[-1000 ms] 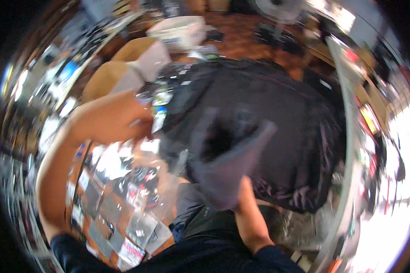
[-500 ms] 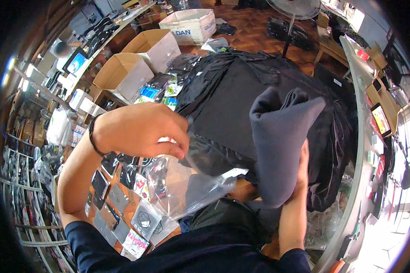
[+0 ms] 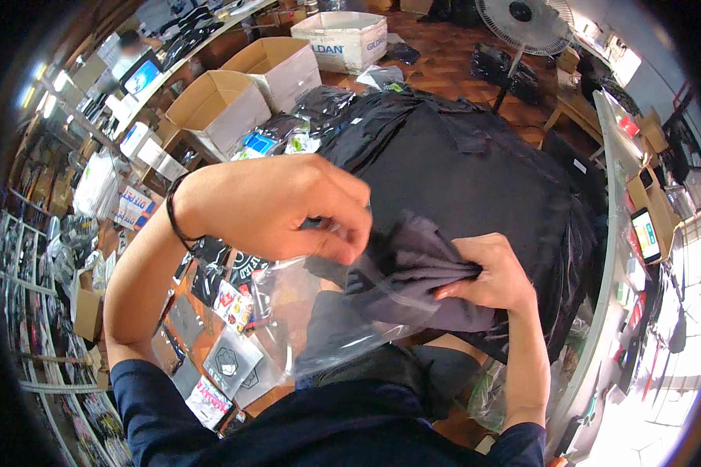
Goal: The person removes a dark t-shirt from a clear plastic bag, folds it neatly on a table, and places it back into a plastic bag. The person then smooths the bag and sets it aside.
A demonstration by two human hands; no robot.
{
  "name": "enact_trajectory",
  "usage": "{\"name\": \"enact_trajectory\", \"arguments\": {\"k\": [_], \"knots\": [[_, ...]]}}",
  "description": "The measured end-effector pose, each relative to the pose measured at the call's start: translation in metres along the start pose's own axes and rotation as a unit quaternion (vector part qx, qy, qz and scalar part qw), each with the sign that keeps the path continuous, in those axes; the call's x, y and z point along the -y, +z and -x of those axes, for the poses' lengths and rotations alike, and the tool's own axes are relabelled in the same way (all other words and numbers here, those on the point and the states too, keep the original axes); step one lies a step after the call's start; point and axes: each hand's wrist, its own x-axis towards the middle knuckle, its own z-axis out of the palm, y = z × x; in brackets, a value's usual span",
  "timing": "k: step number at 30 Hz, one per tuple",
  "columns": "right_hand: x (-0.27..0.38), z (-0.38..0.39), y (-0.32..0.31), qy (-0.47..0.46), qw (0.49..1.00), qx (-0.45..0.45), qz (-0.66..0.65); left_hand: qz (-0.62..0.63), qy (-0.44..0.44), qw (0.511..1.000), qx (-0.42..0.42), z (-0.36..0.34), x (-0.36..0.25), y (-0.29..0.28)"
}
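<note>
My left hand (image 3: 288,206), a dark band at its wrist, pinches the upper edge of a transparent plastic bag (image 3: 292,300). The bag hangs in front of my body and spreads to the right. In my right hand (image 3: 497,272) is a folded dark grey cloth (image 3: 420,268), bunched into creases where the thumb and fingers close on it. Its left part lies at the mouth of the bag, with film over its lower side; how far inside it reaches I cannot tell. Just beyond both hands rises a broad heap of black fabric (image 3: 491,179).
Open cardboard boxes (image 3: 245,128) and a white carton (image 3: 339,62) stand at the far left. Flat printed packets (image 3: 234,362) lie on the floor at lower left. A long table (image 3: 617,226) runs along the right, and a fan (image 3: 522,31) stands at the back.
The grey cloth, upright at the right before, has come down and left to the bag's mouth, tilted over. My left hand has moved right with the bag.
</note>
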Motion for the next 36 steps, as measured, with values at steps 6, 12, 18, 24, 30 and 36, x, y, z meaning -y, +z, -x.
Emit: {"name": "enact_trajectory", "arguments": {"k": [6, 12, 18, 24, 30, 36], "knots": [[0.023, -0.019, 0.032, -0.082, 0.996, 0.035, 0.014, -0.039, 0.042, 0.997, -0.048, -0.022, -0.002, 0.016], [0.031, -0.027, 0.046, -0.075, 0.990, -0.064, 0.099, -0.129, 0.094, 0.979, -0.128, -0.065, -0.002, 0.026], [-0.004, 0.006, 0.055, -0.002, 0.944, -0.225, 0.241, -0.210, 0.197, 0.948, -0.137, -0.151, -0.010, 0.044], [-0.004, 0.061, 0.023, -0.019, 0.906, -0.230, 0.355, -0.189, 0.315, 0.928, -0.066, -0.237, -0.037, 0.068], [-0.003, 0.116, 0.007, 0.231, 0.876, -0.313, 0.285, -0.101, 0.480, 0.871, 0.007, -0.322, -0.070, 0.095], [-0.064, 0.168, 0.002, 0.314, 0.859, -0.246, 0.321, -0.077, 0.426, 0.901, 0.026, -0.342, -0.080, 0.110]]}}
